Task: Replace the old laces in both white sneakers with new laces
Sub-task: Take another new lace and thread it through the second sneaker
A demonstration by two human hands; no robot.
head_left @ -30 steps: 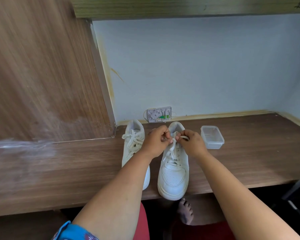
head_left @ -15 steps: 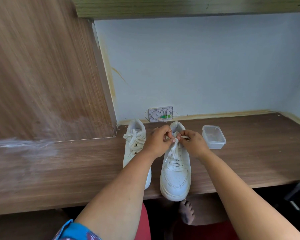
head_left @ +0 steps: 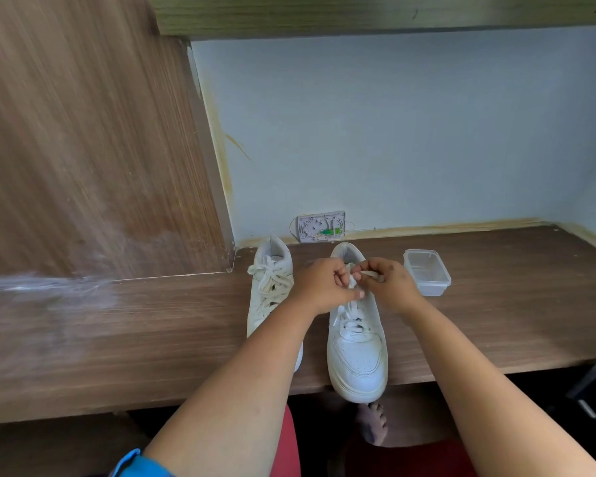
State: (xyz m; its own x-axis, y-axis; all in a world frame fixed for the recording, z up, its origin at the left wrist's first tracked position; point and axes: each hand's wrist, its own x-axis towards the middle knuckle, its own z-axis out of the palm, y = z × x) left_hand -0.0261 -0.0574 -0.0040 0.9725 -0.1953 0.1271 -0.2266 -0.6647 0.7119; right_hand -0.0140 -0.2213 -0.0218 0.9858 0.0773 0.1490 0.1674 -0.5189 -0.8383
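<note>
Two white sneakers stand side by side on the brown wooden desk (head_left: 496,321), toes toward me. The left sneaker (head_left: 270,290) has a tied cream lace. The right sneaker (head_left: 356,352) pokes its toe over the desk's front edge. My left hand (head_left: 319,285) and my right hand (head_left: 384,282) meet above its tongue, and each pinches a strand of the white lace (head_left: 353,282) near the top eyelets. The knot itself is hidden behind my fingers.
A small clear plastic container (head_left: 427,271) stands just right of my right hand. A white wall socket plate (head_left: 320,226) sits behind the shoes. A wooden side panel (head_left: 83,149) rises on the left. My bare foot (head_left: 372,425) shows below the desk.
Both hands stay on the right sneaker's lace, with the fingers shifting slightly at the top. The view has drifted a little; the shoes have not moved.
</note>
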